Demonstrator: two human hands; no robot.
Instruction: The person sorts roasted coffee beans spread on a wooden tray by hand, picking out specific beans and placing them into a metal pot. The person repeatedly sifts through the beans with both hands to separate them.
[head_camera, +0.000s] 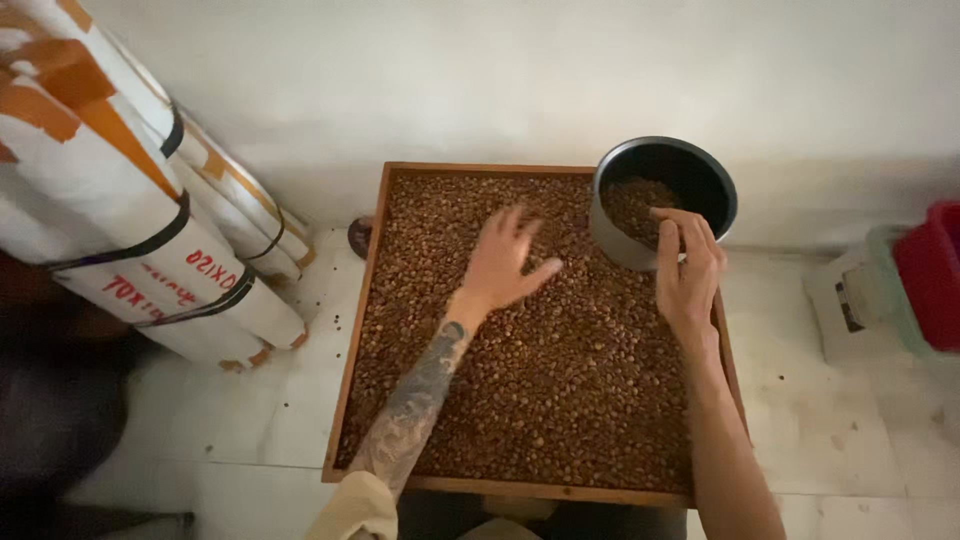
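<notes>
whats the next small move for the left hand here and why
Probably sweep the left hand toward the dark pot. It lies flat and open on the beans in the wooden tray, while the right hand holds the pot's rim, tipped toward the beans and only partly filled.

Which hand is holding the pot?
The right hand grips the dark round pot's rim; the left hand lies spread flat on the beans instead.

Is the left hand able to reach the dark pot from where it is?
Probably yes: the left hand lies open on the beans, with nothing between it and the pot, which the right hand grips.
</notes>
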